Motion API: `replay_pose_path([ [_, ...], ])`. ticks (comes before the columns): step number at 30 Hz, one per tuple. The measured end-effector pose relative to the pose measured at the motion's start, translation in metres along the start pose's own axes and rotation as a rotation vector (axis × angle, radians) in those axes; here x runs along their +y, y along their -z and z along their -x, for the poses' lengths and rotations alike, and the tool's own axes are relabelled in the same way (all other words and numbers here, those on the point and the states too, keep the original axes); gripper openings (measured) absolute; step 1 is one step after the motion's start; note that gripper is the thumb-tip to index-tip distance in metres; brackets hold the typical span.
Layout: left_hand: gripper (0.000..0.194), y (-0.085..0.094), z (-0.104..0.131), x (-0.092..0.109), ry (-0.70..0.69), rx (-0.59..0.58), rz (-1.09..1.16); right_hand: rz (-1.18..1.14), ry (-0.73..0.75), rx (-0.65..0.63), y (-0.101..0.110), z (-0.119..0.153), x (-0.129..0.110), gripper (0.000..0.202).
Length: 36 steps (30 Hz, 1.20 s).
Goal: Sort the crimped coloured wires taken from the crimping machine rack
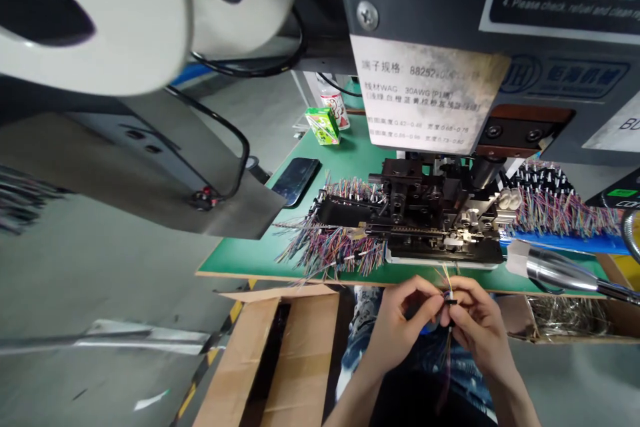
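My left hand [407, 320] and my right hand [475, 320] meet in front of the table edge, above my lap. Between their fingertips is a small wire harness [451, 302] with a black part in its middle. Thin coloured wires fan upward from it, and more hang down below. My left thumb and forefinger pinch its left side; the fingers of my right hand close round its right side. Just beyond them stands the crimping machine [425, 213], whose lit work area [467, 235] lies behind the wire tips, apart from them.
Bundles of coloured wires [345, 250] lie left of the machine, others [560, 207] to the right. A phone [296, 180] and a green box [323, 125] rest on the green table [235, 253]. A lamp [560, 270] points in from the right. A cardboard box [300, 353] stands lower left.
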<state>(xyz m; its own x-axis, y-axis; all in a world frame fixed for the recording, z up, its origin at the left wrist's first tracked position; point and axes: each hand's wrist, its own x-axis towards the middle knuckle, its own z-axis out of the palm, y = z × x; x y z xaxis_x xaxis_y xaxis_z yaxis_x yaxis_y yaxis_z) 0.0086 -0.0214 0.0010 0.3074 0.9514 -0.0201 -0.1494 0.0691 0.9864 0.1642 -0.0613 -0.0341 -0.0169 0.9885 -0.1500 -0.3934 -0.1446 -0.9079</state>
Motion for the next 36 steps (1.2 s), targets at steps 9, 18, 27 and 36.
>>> replay_pose_path([
  [9, 0.040, 0.005, -0.003, -0.008, -0.084, -0.055, 0.102, 0.000, -0.050, -0.212, 0.011, -0.003, -0.003, 0.031],
  [18, 0.029, 0.004, -0.002, -0.007, -0.119, -0.024, 0.126, 0.055, 0.126, -0.090, 0.002, -0.008, 0.000, 0.014],
  [27, 0.026, -0.002, -0.005, -0.004, -0.091, 0.036, 0.200, 0.204, 0.208, -0.091, -0.001, -0.004, -0.002, 0.011],
  [36, 0.018, -0.007, -0.006, -0.007, -0.142, 0.174, 0.280, 0.436, 0.354, -0.039, -0.003, -0.007, 0.001, 0.014],
])
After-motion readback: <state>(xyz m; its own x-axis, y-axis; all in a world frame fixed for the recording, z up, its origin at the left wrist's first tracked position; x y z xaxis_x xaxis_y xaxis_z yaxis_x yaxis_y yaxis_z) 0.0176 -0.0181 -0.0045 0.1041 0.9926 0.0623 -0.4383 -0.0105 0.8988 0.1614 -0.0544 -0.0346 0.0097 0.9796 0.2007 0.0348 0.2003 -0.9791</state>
